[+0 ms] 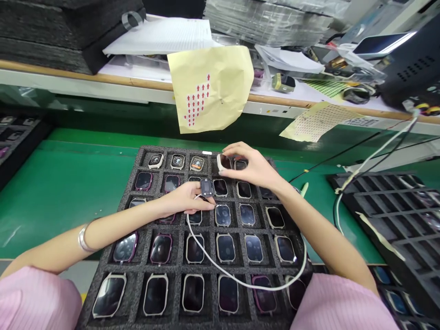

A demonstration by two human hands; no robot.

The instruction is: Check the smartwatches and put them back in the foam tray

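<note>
A black foam tray (176,288) with square compartments holds rows of smartwatch cases without straps. My right hand (249,165) is closed on a light-framed smartwatch (224,162) at the tray's back row, thumb below and fingers above. My left hand (189,198) grips a small black device with a little screen (206,187), over the middle of the tray. From that device a white cable (240,283) loops across the watches toward the right. Three watches at the back left, one of them a lit smartwatch (197,163), show pictures on their screens.
A shelf edge (137,82) runs across the back, with a yellow sticker sheet (213,89) hanging from it. Another black foam tray (388,215) lies at the right, near hanging cables (374,156). A dark tray (20,142) stands at the left on the green mat (68,183).
</note>
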